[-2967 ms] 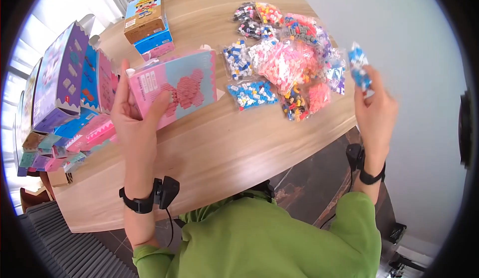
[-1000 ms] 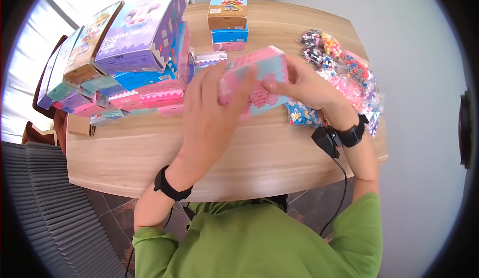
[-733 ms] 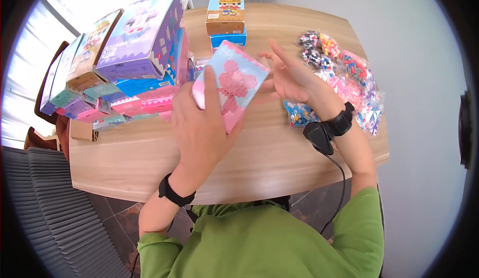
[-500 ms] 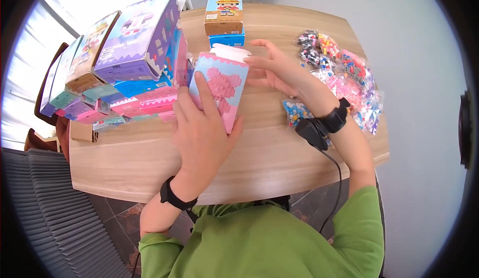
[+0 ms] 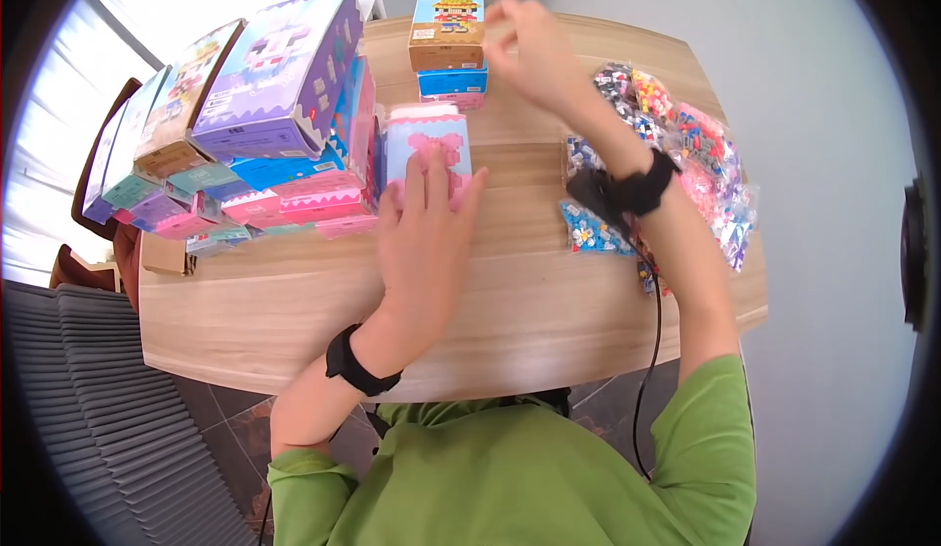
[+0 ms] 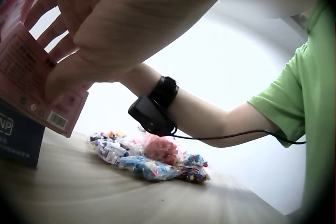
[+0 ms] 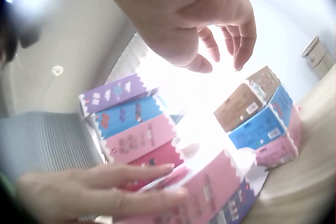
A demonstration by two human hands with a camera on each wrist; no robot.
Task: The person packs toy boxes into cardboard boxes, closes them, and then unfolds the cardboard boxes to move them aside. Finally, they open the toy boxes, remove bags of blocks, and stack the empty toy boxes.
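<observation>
My left hand [image 5: 421, 252] lies with straight fingers on the face of a pink and light-blue toy brick box [image 5: 399, 154]. Its thumb rests along the box's near side, by the barcode, in the left wrist view. That box sits on a dark box [image 6: 21, 140], its white end flap standing out at the far end. Beyond it, my right hand [image 5: 539, 51] hovers beside a brown brick box [image 5: 431, 54], which tops a blue box [image 5: 453, 80] and a pink one. Its fingers are loosely bent around nothing in the right wrist view [image 7: 210, 19].
A tall pile of boxes, including a purple one [image 5: 274, 66], stands on the left of the wooden table [image 5: 549, 321]. Clear bags of coloured bricks [image 5: 701, 159] lie heaped at the right. A small brown carton [image 5: 167, 254] sits at the left edge.
The bag of blue and white bricks has left the right hand. The pink box has gone from the air onto another box at the left pile. The right hand has moved away toward the back stack.
</observation>
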